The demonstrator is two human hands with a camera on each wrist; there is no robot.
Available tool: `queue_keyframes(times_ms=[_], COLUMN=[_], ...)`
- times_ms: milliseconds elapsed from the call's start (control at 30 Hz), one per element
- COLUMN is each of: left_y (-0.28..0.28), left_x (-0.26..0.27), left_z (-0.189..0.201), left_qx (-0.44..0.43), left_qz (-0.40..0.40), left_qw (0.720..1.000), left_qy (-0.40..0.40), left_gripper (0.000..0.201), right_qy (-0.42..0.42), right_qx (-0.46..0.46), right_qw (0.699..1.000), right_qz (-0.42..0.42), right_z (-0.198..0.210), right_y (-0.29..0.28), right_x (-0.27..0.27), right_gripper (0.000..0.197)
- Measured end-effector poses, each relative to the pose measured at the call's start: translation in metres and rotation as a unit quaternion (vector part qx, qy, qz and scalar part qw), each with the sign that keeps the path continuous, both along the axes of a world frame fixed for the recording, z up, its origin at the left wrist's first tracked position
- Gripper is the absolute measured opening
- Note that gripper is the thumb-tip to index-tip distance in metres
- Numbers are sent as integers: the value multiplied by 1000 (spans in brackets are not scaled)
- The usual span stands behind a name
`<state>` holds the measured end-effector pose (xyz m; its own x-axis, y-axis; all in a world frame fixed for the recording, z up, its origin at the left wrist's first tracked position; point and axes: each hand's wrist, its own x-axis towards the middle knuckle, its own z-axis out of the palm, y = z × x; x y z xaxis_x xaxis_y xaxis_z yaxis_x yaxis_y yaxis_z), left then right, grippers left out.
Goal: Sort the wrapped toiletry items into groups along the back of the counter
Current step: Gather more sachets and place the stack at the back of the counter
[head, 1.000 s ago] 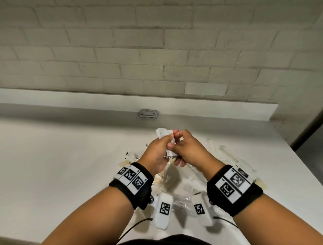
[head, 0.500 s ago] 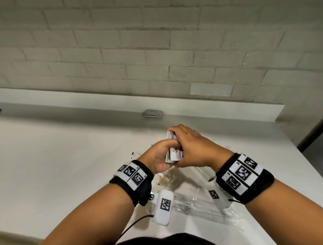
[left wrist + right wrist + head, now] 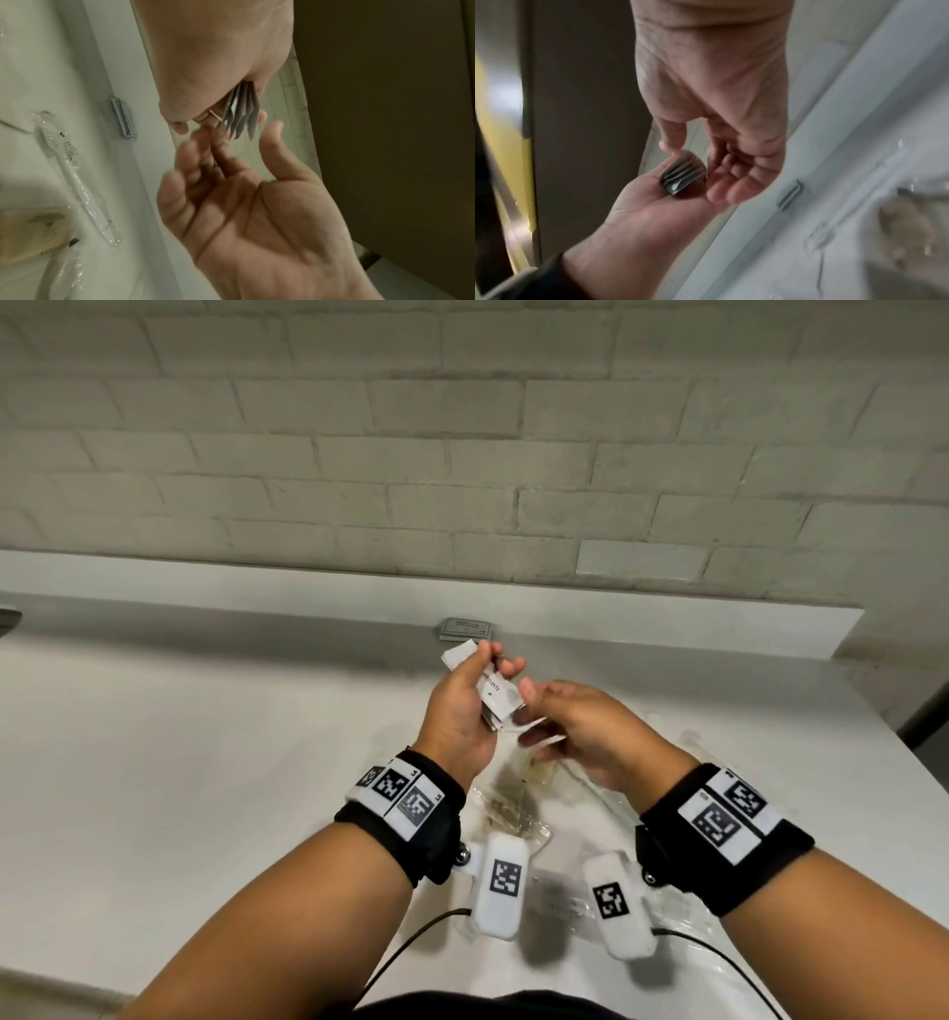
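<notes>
My left hand (image 3: 457, 716) grips a fanned stack of white toothpaste sachets (image 3: 493, 695) above the middle of the white counter (image 3: 205, 762). The left wrist view shows the sachets (image 3: 243, 109) edge-on between thumb and fingers; the right wrist view shows them (image 3: 682, 175) lying in the left palm. My right hand (image 3: 580, 731) hovers just right of the stack, palm turned in and fingers relaxed (image 3: 231, 182), holding nothing. A small pile of flat grey packets (image 3: 466, 629) lies against the back ledge, behind my hands.
Clear-wrapped items (image 3: 513, 809) lie on the counter under my wrists, among them a wrapped toothbrush (image 3: 74, 178). A low white ledge (image 3: 667, 629) and a brick wall close off the back. The counter ends at the right (image 3: 873, 737). A dark object (image 3: 7, 618) shows at the far left.
My right hand, clasped over the sachet stack half a second ago, has let go, opened and drawn back to the right. The left hand keeps the stack, now tilted and fanned.
</notes>
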<state>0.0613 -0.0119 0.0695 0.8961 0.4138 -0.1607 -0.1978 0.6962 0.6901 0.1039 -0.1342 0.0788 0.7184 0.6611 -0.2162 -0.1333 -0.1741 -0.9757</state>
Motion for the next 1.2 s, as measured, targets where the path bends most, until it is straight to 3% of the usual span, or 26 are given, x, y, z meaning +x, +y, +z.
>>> queue_keyframes(times_ms=[100,200,267,333,400,433,467,533,567,600,633,767,833,900,967,1033,1100,1200], left_y=[1,5,15,31,56,68,79,101,107,111,125,137,152,169,182,193,201,208], left_x=[4,3,4,3,0,-1,-1,9,16,22,38,61,78,97,114,131,145,161], left_z=[-5,-13,-20,-28,-28,-23,-18,-12,-10,-10,-12,-21,-29,-39,-50,-60,-69,-82], left_qx=[24,21,50,142,325,436,559,784,842,865,872,872,867,859,854,848,842,838], left_qz=[3,-22,-23,17,24,-9,-55,-144,-179,-204,-221,-234,-233,-231,-232,-245,-253,-246], left_qw=[1000,1000,998,990,945,900,827,602,507,454,432,422,431,443,452,457,459,465], left_qy=[4,-6,-13,-15,-19,-15,3,37,46,57,69,77,91,108,109,110,127,146], left_gripper=[21,20,9,25,35,36,36,35,33,31,30,28,24,22,23,27,31,26], right_qy=[115,140,136,136,137,134,128,111,100,87,78,32,-48,-195,-341,-390,-407,-409], right_qx=[72,98,84,53,12,-9,-27,-62,-78,-95,-112,-160,-189,-268,-365,-415,-441,-445], right_qw=[991,984,986,989,990,990,991,992,992,992,991,986,980,939,853,802,779,780], right_qz=[-13,-42,-41,-40,-37,-35,-33,-26,-16,-2,12,28,41,94,152,178,180,166], right_z=[-7,-13,-16,-17,-19,-20,-21,-25,-27,-29,-32,-42,-47,-50,-58,-71,-82,-89], right_y=[15,27,30,31,33,36,40,51,57,63,80,103,122,143,161,176,187,197], right_x=[-1,5,11,20,31,38,44,57,62,66,79,97,114,131,146,158,169,184], right_gripper=[15,14,12,6,4,5,5,7,6,5,4,11,26,44,48,46,46,39])
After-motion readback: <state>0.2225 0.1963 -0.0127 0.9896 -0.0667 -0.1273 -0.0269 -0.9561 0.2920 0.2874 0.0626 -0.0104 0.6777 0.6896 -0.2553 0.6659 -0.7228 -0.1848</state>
